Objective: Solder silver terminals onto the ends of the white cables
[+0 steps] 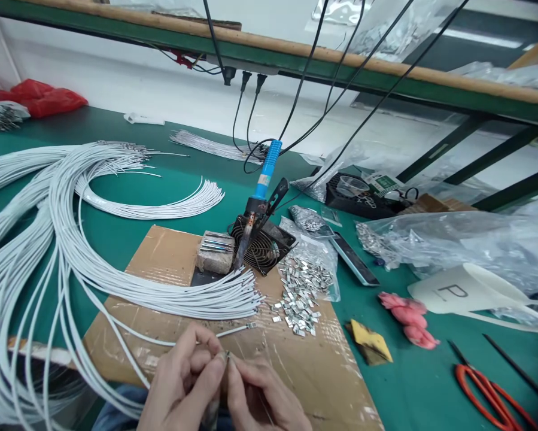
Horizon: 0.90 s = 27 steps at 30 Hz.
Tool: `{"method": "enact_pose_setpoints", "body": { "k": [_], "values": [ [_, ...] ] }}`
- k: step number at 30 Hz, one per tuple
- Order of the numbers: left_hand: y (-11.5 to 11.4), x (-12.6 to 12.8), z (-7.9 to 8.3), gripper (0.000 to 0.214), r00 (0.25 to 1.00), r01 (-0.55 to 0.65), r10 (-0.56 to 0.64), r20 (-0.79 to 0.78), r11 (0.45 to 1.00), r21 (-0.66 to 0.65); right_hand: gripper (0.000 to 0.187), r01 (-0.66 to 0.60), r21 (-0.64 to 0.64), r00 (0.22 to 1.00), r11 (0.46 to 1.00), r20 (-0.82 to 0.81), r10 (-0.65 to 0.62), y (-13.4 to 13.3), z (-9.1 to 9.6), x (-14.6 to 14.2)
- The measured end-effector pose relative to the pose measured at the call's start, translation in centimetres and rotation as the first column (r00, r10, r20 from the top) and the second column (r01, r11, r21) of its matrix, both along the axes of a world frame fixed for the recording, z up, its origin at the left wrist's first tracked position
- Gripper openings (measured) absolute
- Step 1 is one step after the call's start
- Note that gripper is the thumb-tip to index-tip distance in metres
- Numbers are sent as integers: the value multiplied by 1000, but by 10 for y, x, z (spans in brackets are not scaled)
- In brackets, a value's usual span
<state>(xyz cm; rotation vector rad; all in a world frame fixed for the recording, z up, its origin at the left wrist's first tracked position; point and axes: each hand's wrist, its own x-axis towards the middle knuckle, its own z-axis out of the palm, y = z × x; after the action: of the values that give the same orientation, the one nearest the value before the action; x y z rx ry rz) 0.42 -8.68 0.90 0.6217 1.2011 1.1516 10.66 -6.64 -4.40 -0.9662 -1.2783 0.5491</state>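
Observation:
My left hand [185,380] and my right hand [262,392] meet at the front of the cardboard sheet [322,371]. Both are closed in a pinch, thumbs and fingertips together around something tiny with a faint glint, too small to make out. A single white cable [235,330] runs behind my left fingers, with a small metal end pointing right. Just beyond my hands lies a thick bundle of white cables [183,296], tips to the right. Small metal clips [300,293] are heaped to the right of those tips, partly on a plastic bag.
A blue-handled soldering iron [269,167] leans over a small black fan [262,242] and a block [215,251]. More cable bundles [17,227] fill the left. A phone [353,258], yellow sponge [370,342], pink cloth [407,317] and orange-handled scissors [486,392] lie right.

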Motion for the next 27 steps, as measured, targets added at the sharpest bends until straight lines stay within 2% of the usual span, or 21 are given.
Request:
{"method": "enact_pose_setpoints", "body": {
  "k": [4, 7, 9, 12, 14, 16, 19, 23, 25, 27],
  "values": [
    [4, 0, 0, 56, 995, -61, 62, -83, 998, 22, 22, -98, 3, 995, 995, 36, 98, 4, 1, 9],
    [9, -1, 2, 47, 980, -58, 63, -190, 998, 34, 16, -190, -85, 979, 978, 63, 196, 8, 7, 24],
    [11, -3, 4, 40, 972, -32, 35, -233, 999, 19, 18, -270, -221, 957, 937, 46, 287, 11, 12, 34],
    [13, -4, 6, 36, 970, -13, 15, -241, 1000, 12, 45, -361, -395, 913, 845, 35, 407, 17, 21, 45],
    [14, -4, 7, 37, 977, -8, 8, -213, 1000, 2, 54, -418, -419, 873, 806, 61, 484, 22, 25, 47],
    [14, -3, 7, 38, 983, 0, -2, -181, 1000, -9, 51, -463, -414, 824, 784, 123, 552, 25, 27, 47],
    [14, -2, 5, 40, 992, 15, -17, -126, 1000, -17, 37, -476, -362, 778, 802, 253, 576, 25, 23, 46],
    [15, 0, -1, 41, 997, 8, -10, -71, 1000, -27, 30, -440, -320, 795, 839, 296, 530, 22, 12, 43],
    [17, 0, -4, 41, 998, -6, 4, -60, 999, -34, 31, -424, -312, 819, 850, 269, 507, 21, 8, 41],
    [19, -4, -5, 41, 997, -50, 46, -60, 997, -58, 35, -335, -307, 896, 891, 187, 402, 23, 6, 45]
  ]
}}
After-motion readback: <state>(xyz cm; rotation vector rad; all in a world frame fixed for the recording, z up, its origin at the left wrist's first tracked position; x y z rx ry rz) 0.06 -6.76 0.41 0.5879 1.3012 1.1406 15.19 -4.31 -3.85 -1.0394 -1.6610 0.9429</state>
